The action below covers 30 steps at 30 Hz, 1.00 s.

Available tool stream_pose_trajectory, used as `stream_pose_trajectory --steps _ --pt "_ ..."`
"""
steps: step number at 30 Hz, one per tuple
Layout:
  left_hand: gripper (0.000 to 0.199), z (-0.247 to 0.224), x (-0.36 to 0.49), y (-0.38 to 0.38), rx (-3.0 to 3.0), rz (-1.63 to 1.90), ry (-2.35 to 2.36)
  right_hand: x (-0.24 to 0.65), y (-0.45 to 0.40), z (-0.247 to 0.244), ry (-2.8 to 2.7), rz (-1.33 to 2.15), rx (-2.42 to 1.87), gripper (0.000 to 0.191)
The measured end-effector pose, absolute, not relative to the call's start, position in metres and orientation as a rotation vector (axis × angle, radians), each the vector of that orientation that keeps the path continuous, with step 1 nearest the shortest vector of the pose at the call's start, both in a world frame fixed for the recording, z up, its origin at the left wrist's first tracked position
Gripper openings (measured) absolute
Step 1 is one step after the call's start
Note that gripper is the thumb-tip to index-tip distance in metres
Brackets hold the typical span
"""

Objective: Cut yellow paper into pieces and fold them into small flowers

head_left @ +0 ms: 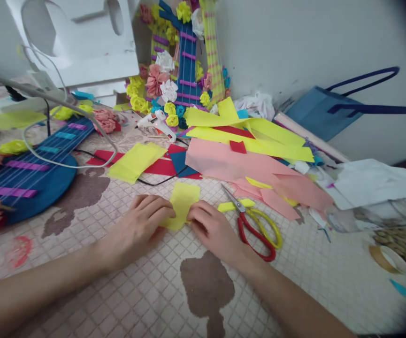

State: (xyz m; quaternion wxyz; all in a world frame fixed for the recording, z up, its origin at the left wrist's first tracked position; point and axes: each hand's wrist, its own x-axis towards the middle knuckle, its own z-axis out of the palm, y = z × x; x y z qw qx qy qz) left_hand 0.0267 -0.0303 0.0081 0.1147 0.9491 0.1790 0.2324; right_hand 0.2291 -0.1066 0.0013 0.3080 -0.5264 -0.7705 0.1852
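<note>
A small rectangle of yellow paper (183,199) lies on the patterned table between my two hands. My left hand (144,220) grips its left edge, fingers curled over it. At the lower right edge, the bent fingers of my right hand (211,227) pinch the same sheet. Scissors (257,230) with one red and one yellow handle rest just right of my right hand, blades partly spread, beside a yellow strip (225,205). Beyond my left hand lies a larger yellow piece (135,162) on red paper (160,166).
Pink sheets (238,162) and yellow sheets (276,141) are heaped behind the scissors. A blue paper guitar (44,173) lies at left under a white cable (72,165). Farther back are a glue gun (157,123) and paper flowers (157,80). A tape roll (387,260) sits at right.
</note>
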Motion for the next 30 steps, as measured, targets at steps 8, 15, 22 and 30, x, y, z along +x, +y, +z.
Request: stream_pose_trajectory --steps 8,15,22,30 --pt "0.013 0.005 0.021 -0.019 2.727 0.596 0.405 0.237 -0.108 0.006 -2.110 0.618 -1.341 0.028" --pt "0.018 0.007 0.019 -0.016 2.547 0.509 0.439 0.239 -0.108 0.012 -2.133 0.674 -1.351 0.022" --pt "0.014 0.012 0.020 -0.016 2.517 0.456 0.412 0.238 -0.108 0.012 -2.122 0.689 -1.349 0.012" --pt "0.013 0.010 0.022 -0.012 2.535 0.477 0.421 0.239 -0.106 0.014 -2.052 0.754 -1.363 0.014"
